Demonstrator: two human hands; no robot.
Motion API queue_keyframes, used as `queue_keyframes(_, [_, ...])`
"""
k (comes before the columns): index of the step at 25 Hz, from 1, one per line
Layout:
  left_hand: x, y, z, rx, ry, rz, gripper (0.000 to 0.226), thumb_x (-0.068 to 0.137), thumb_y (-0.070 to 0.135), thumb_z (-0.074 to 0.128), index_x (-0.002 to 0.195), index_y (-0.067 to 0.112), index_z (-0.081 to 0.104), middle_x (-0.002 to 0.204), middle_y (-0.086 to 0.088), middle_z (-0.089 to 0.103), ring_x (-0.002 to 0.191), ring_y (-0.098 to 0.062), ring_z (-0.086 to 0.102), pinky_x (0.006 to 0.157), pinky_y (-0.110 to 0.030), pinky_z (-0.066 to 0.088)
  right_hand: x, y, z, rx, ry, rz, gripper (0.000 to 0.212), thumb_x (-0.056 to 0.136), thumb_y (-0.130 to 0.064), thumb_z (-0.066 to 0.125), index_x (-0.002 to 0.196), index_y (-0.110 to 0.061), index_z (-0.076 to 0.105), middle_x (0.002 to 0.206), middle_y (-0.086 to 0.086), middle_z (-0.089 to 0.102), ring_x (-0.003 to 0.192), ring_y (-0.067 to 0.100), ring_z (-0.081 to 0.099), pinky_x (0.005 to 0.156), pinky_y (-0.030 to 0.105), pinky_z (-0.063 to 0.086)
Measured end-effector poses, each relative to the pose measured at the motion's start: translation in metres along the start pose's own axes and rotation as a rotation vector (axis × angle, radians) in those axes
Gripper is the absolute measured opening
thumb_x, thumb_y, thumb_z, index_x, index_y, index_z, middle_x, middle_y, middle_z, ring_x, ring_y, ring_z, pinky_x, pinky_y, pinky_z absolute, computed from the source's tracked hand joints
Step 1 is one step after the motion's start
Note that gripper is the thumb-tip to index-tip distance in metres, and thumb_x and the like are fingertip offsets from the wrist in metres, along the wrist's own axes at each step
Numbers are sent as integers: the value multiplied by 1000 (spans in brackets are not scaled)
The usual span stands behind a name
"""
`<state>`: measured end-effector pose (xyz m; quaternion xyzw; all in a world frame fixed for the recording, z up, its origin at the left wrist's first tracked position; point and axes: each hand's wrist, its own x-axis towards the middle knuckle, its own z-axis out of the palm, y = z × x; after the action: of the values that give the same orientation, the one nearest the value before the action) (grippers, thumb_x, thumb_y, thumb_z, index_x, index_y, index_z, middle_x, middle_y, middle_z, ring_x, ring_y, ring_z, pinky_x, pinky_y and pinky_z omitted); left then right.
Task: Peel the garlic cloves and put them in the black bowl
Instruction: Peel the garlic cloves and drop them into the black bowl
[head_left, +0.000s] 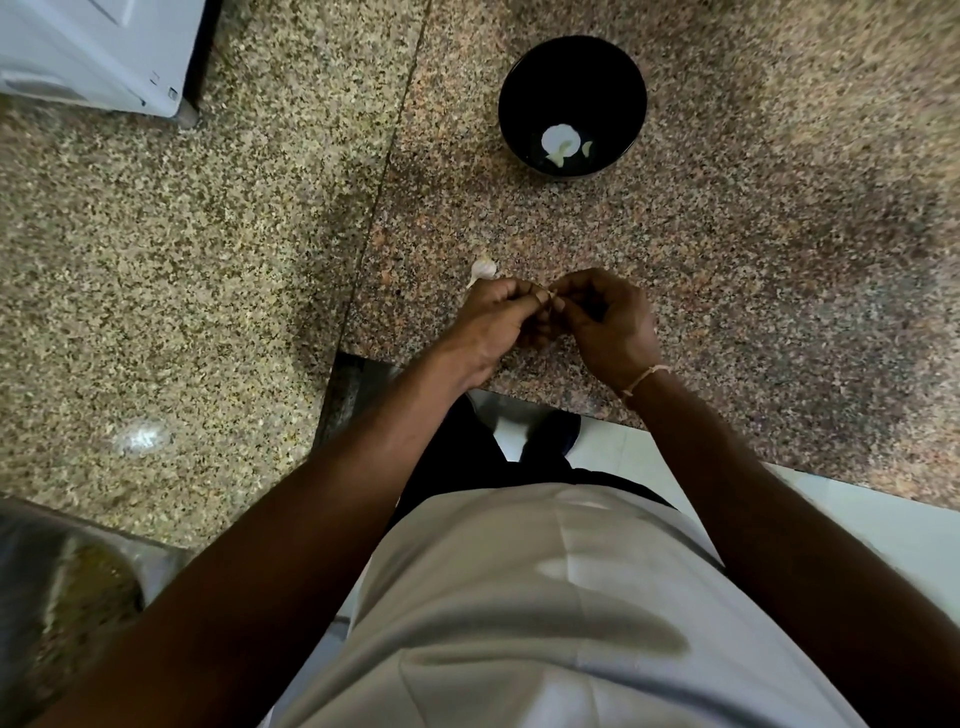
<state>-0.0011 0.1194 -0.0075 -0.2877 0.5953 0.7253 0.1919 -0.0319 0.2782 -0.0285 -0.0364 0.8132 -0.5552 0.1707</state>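
Head view: left hand (491, 319) and right hand (605, 322), fingers curled, together pinching a small garlic clove (549, 297) above the granite counter (753, 270) near its front edge; black bowl (524, 93), holding peeled pieces, well apart beyond; garlic bulb (483, 269) just beside left hand.

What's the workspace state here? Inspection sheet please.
Surface: speckled granite counter, seam left of centre.
Job's things: black bowl holds pale garlic pieces; garlic bulb lies by the left hand; small clove between the fingertips, mostly hidden.
Clutter: nothing seen.
Grippers: left hand and right hand both pinch the clove.
Cables: nothing seen.
Surroundings: white appliance top left; white floor below.
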Motion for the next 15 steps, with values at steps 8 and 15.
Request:
queue_keyframes(8, [5, 3, 1, 70, -10, 11, 13, 105, 7, 59, 95, 5, 68, 76, -3, 74, 64, -16, 70, 58, -29, 59, 0, -1, 0, 90, 7, 80, 13, 92, -13, 77, 105, -13, 75, 88, 0, 79, 82, 16, 78, 78, 49, 65])
queue_keyframes(15, [7, 0, 4, 80, 27, 22, 11, 105, 9, 60, 96, 7, 67, 76, -7, 69, 64, -20, 67, 60, -33, 61, 2, 1, -3, 347, 78, 216, 10, 96, -6, 71, 98, -16, 74, 90, 12, 78, 81, 28, 76, 76, 46, 64])
